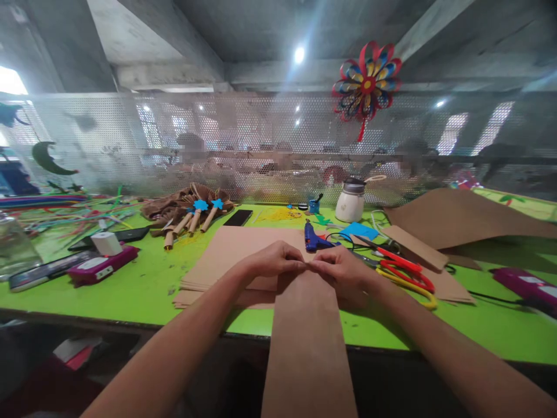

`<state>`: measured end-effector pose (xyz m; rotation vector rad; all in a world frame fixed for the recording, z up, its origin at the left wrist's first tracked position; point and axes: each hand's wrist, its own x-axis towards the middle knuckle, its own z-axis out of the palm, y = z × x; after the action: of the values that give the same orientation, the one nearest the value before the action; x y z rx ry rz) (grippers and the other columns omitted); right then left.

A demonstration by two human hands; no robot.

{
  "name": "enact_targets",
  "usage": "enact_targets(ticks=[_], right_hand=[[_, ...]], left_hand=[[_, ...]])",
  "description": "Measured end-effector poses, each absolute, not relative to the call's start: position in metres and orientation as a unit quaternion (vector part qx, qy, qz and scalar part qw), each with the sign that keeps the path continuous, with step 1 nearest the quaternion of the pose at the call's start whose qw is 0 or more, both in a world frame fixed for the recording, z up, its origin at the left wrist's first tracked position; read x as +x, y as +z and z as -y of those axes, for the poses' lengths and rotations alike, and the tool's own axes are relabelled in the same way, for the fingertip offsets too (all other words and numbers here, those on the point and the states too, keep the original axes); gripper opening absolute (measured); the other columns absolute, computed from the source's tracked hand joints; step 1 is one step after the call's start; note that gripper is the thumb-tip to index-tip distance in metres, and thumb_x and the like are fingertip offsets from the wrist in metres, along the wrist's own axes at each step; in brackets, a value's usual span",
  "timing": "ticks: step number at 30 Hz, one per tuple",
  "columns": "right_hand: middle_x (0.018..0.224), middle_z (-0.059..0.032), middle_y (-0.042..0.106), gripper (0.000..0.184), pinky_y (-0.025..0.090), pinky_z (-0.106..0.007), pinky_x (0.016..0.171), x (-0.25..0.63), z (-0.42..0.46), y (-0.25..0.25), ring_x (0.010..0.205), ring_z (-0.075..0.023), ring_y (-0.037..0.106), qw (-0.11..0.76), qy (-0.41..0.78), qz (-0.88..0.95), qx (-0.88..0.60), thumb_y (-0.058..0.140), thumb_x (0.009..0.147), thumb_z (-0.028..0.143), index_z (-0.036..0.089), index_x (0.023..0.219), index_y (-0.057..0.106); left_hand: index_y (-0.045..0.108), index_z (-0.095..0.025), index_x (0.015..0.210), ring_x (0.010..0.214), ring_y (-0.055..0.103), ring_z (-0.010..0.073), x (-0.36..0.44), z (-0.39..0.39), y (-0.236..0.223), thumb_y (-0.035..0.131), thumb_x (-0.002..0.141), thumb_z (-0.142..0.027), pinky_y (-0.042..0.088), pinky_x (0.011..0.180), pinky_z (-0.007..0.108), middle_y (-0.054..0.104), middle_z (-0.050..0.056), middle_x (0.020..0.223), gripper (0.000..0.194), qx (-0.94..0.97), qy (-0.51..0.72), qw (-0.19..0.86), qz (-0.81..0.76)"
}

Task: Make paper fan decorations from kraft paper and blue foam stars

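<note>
A long strip of brown kraft paper (308,342) runs from the table toward me and hangs past its front edge. My left hand (275,258) pinches the strip's far end between thumb and fingers. Close beside it, my right hand (342,268) pinches the same end from the other side, so the fingertips nearly meet. Beneath and behind the hands lies a stack of brown paper sheets (230,255). A blue glue gun (312,237) rests just beyond my right hand. Red-handled scissors (402,270) and a yellow-handled pair (409,285) lie to its right.
Rolled paper pieces with blue stars (195,220), a black phone (238,217) and a white jar (350,200) stand farther back. Purple power strips lie left (103,264) and right (528,287). A large brown sheet (470,223) curls at right. A perforated screen (261,133) closes the back.
</note>
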<state>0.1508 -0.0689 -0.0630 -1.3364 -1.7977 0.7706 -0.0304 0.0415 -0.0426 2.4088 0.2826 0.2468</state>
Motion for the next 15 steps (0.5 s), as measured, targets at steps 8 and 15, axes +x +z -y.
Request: enact_targets(ticks=[8,15], right_hand=[[0.055,0.0029,0.054,0.031,0.039,-0.023,0.049,0.174,0.063,-0.065,0.048,-0.0105,0.052,0.329,0.423,0.676,-0.506,0.054,0.079,0.046,0.016,0.075,0.057],[0.049,0.0020,0.058,0.033,0.041,-0.022,0.043,0.176,0.068,-0.066,0.039,-0.0101,0.053,0.352,0.520,0.620,-0.471,0.054,0.080,0.047,0.015,0.078,0.058]], left_hand=[[0.063,-0.011,0.072,0.054,0.044,0.0084,-0.041,-0.059,-0.041,0.054,0.080,-0.033,0.034,0.054,0.020,0.054,-0.001,0.058,0.025,0.917,0.027,0.379,-0.120],[0.065,-0.014,0.089,0.061,0.052,0.0099,-0.042,-0.064,-0.042,0.055,0.080,-0.024,0.040,0.062,0.022,0.059,0.000,0.069,0.017,0.895,0.003,0.435,-0.102]])
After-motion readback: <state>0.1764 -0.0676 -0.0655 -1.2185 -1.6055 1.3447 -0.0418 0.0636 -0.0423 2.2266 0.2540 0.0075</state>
